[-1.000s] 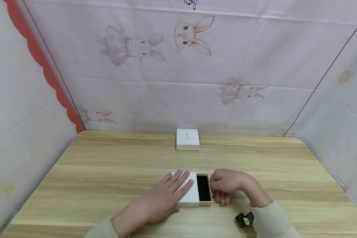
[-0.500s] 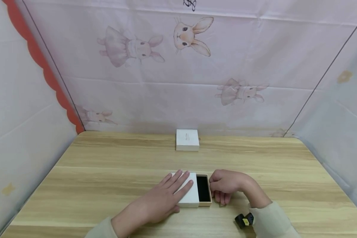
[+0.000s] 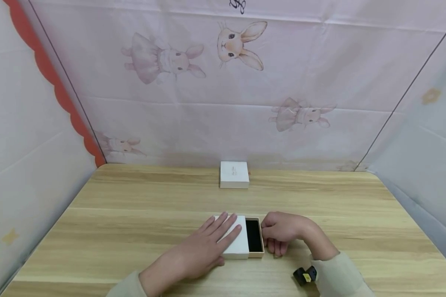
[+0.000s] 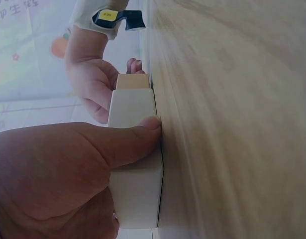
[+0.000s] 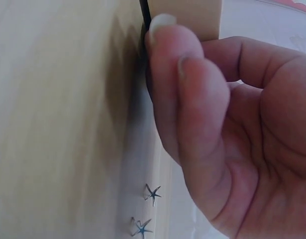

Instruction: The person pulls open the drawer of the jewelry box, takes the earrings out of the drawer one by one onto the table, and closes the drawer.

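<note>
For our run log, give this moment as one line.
left hand: on white box | drawer: partly out | right hand: curled at drawer's end

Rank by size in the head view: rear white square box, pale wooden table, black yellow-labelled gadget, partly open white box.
Pale wooden table
Partly open white box
Rear white square box
Black yellow-labelled gadget

On the wood-grain worktop [image 3: 134,214], a closed white box [image 3: 234,174] is being supported near the far edge. Nearer the front, a white sliding box [image 3: 238,249], its black-lined tray [image 3: 254,236] partly out, is being carried. Small star-shaped pieces [image 5: 153,194] are apparently being borne too.
</note>
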Motion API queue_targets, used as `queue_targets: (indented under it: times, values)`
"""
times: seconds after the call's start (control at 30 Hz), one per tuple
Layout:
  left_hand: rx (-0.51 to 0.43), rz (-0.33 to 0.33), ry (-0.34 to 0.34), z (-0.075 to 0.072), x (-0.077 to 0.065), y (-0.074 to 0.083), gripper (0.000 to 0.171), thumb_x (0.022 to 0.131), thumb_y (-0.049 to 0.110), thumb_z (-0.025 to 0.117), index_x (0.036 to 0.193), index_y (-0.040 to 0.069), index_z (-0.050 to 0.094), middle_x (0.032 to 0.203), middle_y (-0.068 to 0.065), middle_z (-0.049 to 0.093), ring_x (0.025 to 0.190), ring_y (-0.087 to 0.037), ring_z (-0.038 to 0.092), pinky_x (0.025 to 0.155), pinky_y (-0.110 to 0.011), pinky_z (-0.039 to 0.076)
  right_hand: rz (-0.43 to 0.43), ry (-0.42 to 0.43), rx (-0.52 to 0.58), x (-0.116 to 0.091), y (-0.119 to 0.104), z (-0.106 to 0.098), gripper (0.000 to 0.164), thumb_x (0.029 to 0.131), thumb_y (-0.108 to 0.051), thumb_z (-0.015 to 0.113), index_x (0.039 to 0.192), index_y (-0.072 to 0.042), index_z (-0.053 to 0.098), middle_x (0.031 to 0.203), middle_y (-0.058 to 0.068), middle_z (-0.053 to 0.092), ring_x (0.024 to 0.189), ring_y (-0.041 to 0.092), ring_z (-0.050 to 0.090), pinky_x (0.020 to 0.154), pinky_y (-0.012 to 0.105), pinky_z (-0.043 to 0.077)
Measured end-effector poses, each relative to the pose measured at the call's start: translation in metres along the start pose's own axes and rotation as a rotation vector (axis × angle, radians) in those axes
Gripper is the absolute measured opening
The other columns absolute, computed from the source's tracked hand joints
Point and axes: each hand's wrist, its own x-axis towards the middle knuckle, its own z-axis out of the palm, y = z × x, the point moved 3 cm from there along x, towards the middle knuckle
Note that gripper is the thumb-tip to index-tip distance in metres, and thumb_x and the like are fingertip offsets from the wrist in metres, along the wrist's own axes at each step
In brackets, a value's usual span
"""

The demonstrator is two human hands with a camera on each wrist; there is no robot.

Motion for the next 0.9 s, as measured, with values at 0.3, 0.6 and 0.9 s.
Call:
queue_targets:
  times: [0.3, 0.6, 0.9]
  values:
    - [-0.009, 0.003, -0.001, -0.0010, -0.0010, -0.0004, 0.080, 0.099, 0.038, 0.058, 0.161, 0.013, 0.015, 0.168, -0.013, 0.008, 0.154, -0.033, 0.012, 0.122, -0.048, 0.023, -0.002, 0.000, 0.007, 0.0008, -0.0019, 0.0012, 0.030, 0.099, -0.006, 0.048, 0.076, 0.002, 0.065, 0.059, 0.008, 0.064, 0.045, 0.014, 0.061, 0.040, 0.025, 0.051]
    - [-0.005, 0.001, -0.001, -0.0018, -0.0020, -0.0007, 0.081, 0.099, 0.039, 0.058, 0.161, 0.013, 0.014, 0.168, -0.014, 0.007, 0.154, -0.034, 0.011, 0.122, -0.048, 0.022, -0.004, 0.003, 0.000, 0.0016, -0.0036, 0.0015, 0.030, 0.098, -0.006, 0.048, 0.076, 0.002, 0.065, 0.059, 0.008, 0.064, 0.045, 0.014, 0.060, 0.041, 0.025, 0.052]
    - [-0.013, -0.008, -0.024, -0.0030, -0.0016, -0.0003, 0.081, 0.099, 0.038, 0.059, 0.162, 0.014, 0.014, 0.168, -0.012, 0.005, 0.154, -0.032, 0.010, 0.123, -0.047, 0.022, -0.029, -0.002, -0.002, 0.0019, -0.0031, 0.0030, 0.030, 0.098, -0.005, 0.047, 0.076, 0.002, 0.065, 0.060, 0.008, 0.064, 0.045, 0.014, 0.061, 0.041, 0.026, 0.053]
